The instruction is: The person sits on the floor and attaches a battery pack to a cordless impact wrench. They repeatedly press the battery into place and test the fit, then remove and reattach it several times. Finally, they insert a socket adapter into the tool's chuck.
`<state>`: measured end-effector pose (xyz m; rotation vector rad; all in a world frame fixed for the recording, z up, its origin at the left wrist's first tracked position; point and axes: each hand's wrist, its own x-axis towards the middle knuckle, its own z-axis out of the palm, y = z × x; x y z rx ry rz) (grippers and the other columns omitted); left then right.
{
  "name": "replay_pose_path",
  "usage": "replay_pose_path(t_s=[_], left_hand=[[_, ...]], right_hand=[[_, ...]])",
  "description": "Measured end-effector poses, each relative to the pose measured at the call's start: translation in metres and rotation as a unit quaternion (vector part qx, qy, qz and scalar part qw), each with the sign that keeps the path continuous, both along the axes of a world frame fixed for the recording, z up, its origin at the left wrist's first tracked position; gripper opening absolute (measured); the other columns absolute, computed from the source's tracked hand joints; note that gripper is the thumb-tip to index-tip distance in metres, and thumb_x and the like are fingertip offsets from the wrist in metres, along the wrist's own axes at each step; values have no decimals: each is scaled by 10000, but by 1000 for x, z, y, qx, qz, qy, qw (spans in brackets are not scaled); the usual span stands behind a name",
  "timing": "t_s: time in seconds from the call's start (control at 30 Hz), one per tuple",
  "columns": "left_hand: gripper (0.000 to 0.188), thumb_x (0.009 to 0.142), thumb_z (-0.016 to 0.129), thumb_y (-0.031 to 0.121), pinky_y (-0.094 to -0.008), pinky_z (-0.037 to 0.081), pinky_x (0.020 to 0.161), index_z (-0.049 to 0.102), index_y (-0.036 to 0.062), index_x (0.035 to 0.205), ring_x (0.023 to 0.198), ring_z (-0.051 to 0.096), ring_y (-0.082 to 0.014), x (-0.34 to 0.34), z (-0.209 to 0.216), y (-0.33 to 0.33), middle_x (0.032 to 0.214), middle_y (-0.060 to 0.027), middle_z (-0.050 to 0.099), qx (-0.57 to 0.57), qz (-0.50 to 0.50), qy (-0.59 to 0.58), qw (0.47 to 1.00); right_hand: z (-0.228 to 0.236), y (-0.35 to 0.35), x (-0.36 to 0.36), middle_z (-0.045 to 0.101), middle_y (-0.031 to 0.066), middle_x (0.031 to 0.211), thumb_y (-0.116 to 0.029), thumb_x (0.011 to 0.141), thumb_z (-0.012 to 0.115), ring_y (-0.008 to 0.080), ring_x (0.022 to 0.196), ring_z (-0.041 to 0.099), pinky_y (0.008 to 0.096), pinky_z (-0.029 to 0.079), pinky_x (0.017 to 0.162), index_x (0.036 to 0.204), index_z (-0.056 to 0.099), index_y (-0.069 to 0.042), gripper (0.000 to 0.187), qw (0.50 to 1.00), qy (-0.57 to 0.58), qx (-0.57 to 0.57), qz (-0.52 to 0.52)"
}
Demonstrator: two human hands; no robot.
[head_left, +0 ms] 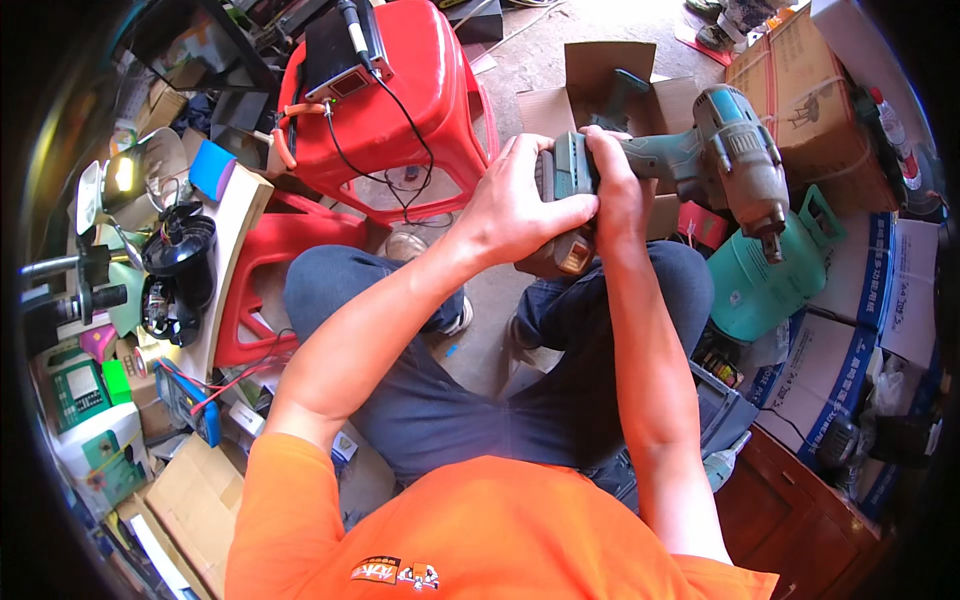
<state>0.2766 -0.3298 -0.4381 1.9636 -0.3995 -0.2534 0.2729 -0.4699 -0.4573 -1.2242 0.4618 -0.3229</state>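
A teal and grey cordless impact wrench [735, 140] lies sideways above my knees, its square drive end pointing to the lower right. My right hand [615, 185] is closed round the foot of its handle. From the other side, my left hand [515, 200] grips the dark battery pack [552, 258] at that foot, thumb reaching across toward the right hand. Part of the battery shows below my hands. Whether it is fully seated on the tool cannot be made out. Just beyond stands an open cardboard box [608, 60] with another teal tool [628, 90] inside.
Ahead to the left, a red plastic stool [430, 60] carries a black soldering station [340, 60] with trailing cables and orange-handled pliers [285, 148]. A cluttered wooden bench [235, 240] runs along the left. A teal gas cylinder [770, 280] and stacked cartons [820, 380] stand on the right.
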Motion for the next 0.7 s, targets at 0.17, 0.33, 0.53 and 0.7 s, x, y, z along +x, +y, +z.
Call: replay_pose_path(t_s=[0.17, 0.33, 0.53, 0.7], left_hand=[[892, 726, 848, 361, -324, 470, 936, 382, -47, 1369, 1086, 572, -190, 8, -3, -1, 1193, -159, 567, -107, -54, 187, 975], [912, 647, 855, 227, -343, 446, 977, 354, -61, 1352, 1097, 548, -208, 3, -2, -8, 1177, -149, 541, -13, -78, 212, 974], [479, 740, 782, 144, -280, 509, 810, 546, -31, 1119, 846, 621, -124, 24, 2, -29, 950, -76, 646, -161, -117, 342, 918], [389, 830, 706, 171, -337, 560, 842, 562, -17, 1137, 911, 679, -165, 40, 15, -29, 1035, -104, 670, -286, -116, 468, 828]], right_hand=[[-9, -7, 3, 672, 30, 785, -172, 821, 716, 122, 701, 616, 300, 501, 677, 856, 689, 24, 201, 998, 59, -34, -10], [-5, -12, -6, 708, 84, 791, -212, 805, 740, 148, 703, 647, 312, 510, 705, 850, 706, 39, 257, 991, 86, -99, -7], [18, -36, 14, 674, 39, 733, -199, 787, 755, 109, 660, 611, 302, 491, 627, 763, 700, 31, 238, 983, 81, -163, 37], [48, -40, 45, 644, 42, 667, -226, 780, 776, 115, 600, 594, 311, 481, 568, 723, 675, 37, 287, 954, 136, -243, 111]])
